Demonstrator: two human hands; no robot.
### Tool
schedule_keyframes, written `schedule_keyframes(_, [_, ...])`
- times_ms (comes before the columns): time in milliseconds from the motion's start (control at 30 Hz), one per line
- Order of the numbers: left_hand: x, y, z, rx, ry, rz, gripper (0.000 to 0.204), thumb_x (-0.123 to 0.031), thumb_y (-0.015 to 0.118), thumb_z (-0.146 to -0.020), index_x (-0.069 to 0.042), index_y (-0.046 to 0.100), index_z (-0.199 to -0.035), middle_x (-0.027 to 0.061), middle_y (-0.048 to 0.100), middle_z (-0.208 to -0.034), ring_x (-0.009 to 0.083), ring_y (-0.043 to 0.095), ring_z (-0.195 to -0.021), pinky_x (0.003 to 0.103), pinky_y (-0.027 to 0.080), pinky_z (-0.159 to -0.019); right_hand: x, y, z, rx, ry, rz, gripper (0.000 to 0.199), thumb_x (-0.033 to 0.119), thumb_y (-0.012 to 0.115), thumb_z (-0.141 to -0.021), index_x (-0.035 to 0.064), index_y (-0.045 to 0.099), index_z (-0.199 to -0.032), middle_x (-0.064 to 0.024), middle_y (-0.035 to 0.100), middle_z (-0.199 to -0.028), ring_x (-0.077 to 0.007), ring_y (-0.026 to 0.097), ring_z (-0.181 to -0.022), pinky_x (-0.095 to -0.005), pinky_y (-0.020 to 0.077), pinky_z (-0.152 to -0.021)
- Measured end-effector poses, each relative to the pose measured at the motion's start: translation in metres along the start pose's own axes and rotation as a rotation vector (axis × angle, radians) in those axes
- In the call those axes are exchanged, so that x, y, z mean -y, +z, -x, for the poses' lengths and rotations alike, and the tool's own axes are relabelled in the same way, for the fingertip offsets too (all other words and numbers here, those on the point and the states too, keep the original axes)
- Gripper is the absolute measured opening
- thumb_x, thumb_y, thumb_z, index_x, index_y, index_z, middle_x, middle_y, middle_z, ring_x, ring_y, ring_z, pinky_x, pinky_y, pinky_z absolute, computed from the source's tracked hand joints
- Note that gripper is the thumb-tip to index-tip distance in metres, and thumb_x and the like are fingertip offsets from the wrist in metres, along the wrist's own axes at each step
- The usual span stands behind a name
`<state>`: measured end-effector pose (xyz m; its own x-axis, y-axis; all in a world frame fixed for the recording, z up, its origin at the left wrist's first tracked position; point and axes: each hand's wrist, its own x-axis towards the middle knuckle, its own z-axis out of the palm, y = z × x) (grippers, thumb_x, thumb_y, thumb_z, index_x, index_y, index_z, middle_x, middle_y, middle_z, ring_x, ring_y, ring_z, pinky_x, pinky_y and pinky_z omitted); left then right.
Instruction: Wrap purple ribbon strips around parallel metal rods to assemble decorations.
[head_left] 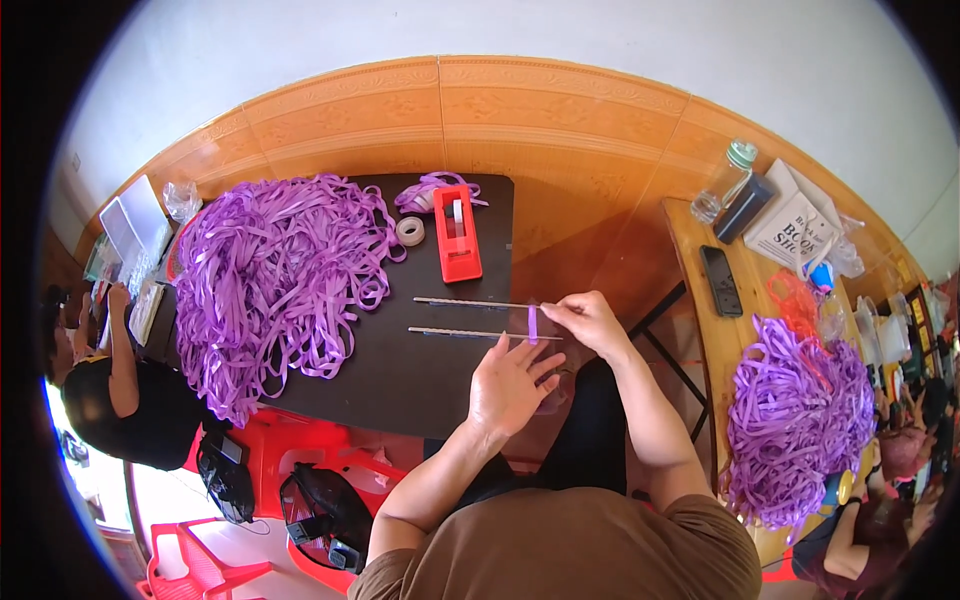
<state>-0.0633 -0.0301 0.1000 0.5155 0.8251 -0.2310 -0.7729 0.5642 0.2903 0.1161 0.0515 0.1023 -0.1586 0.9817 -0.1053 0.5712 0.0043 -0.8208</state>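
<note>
Two thin, pale rods, the upper rod [470,302] and the lower rod [460,332], lie roughly parallel and stick out past the right edge of the dark table. A short band of purple ribbon [533,325] spans both rods near their right ends. My right hand [592,325] pinches at the upper rod's end beside this band, apparently on the ribbon; the fingertips partly hide it. Palm turned up and fingers spread, my left hand [508,388] is just below the lower rod, its fingertips close to it.
A big heap of purple ribbon [280,270] covers the left of the dark table [400,390]. Behind the rods are a red tape dispenser [459,235] and a tape roll [410,231]. The wooden table at right bears another ribbon heap [800,420], a phone [720,280] and a bottle [725,180].
</note>
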Motion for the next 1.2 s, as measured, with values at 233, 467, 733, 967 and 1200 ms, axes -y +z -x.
schedule_keyframes(233, [0.000,-0.001,0.000,-0.008,0.006,-0.025,0.072,-0.051,0.041,-0.092,0.003,0.031,-0.138,0.0125,0.035,-0.140,0.0310,0.038,-0.126,0.039,0.035,-0.094,-0.038,0.017,0.011,0.029,0.068,-0.718,0.028,0.029,0.068,-0.086,0.0018,0.068,-0.080,-0.0040,0.066,-0.082,-0.0099,0.058,-0.080,-0.0249,0.0428,-0.073])
schedule_keyframes(467, [-0.001,0.001,0.001,0.003,0.007,-0.018,0.069,-0.050,0.041,-0.092,0.003,0.035,-0.135,0.0112,0.038,-0.137,0.0306,0.040,-0.123,0.038,0.035,-0.093,-0.051,0.041,0.014,0.297,0.162,-1.237,0.016,0.017,0.057,-0.091,0.0024,0.063,-0.097,-0.0081,0.065,-0.097,-0.0170,0.062,-0.089,-0.0288,0.0491,-0.078])
schedule_keyframes(733, [-0.002,0.004,0.003,0.008,0.000,0.007,0.067,-0.050,0.040,-0.093,0.003,0.037,-0.133,0.0111,0.040,-0.135,0.0308,0.041,-0.122,0.037,0.036,-0.091,-0.062,0.048,0.004,0.321,0.056,-1.256,0.008,0.011,0.060,-0.088,0.0034,0.060,-0.087,-0.0067,0.064,-0.088,-0.0150,0.062,-0.081,-0.0274,0.0495,-0.074])
schedule_keyframes(967, [-0.002,0.004,0.002,0.001,0.005,0.017,0.065,-0.050,0.040,-0.092,0.004,0.041,-0.129,0.0118,0.044,-0.130,0.0315,0.043,-0.120,0.038,0.036,-0.090,-0.062,0.057,-0.006,0.338,0.110,-1.248,0.015,0.016,0.056,-0.091,0.0015,0.062,-0.093,-0.0110,0.065,-0.098,-0.0187,0.061,-0.092,-0.0328,0.0488,-0.083])
schedule_keyframes(1200, [-0.001,0.003,0.001,0.006,0.005,-0.001,0.067,-0.051,0.044,-0.090,0.004,0.041,-0.129,0.0111,0.045,-0.127,0.0311,0.043,-0.121,0.037,0.035,-0.090,-0.052,0.053,0.009,0.447,0.185,-1.641,0.028,0.026,0.055,-0.092,0.0000,0.060,-0.103,-0.0167,0.063,-0.106,-0.0239,0.061,-0.094,-0.0368,0.0496,-0.083])
